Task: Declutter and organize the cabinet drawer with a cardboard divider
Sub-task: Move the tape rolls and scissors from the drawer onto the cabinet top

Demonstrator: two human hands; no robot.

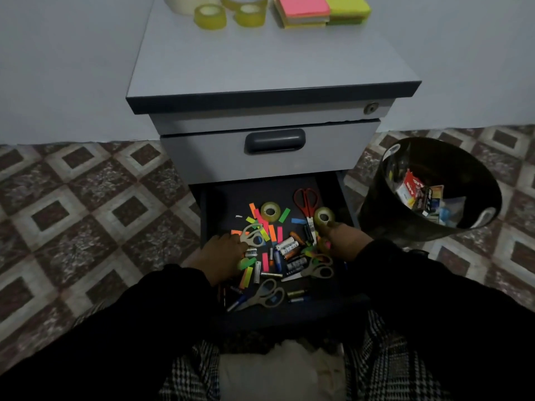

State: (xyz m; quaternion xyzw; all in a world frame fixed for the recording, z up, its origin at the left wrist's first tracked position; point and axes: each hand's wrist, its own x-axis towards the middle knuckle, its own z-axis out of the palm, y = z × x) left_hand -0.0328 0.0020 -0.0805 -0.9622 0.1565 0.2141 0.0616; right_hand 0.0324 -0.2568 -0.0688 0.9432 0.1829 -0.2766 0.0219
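cabinet [269,68], grey with a dark-edged top, carries tape rolls [210,17] and sticky-note pads [304,8], and beside it stands a round black bin [376,215] holding crumpled packaging. its lower drawer [220,195] is open, dark inside, littered with batteries [286,244], neon paper strips [265,224], red scissors [306,199] and grey-handled scissors [267,295]. left hand [221,253] grips another grey scissors handle [252,235], while right hand [340,237] pinches a yellowish tape roll [323,216].
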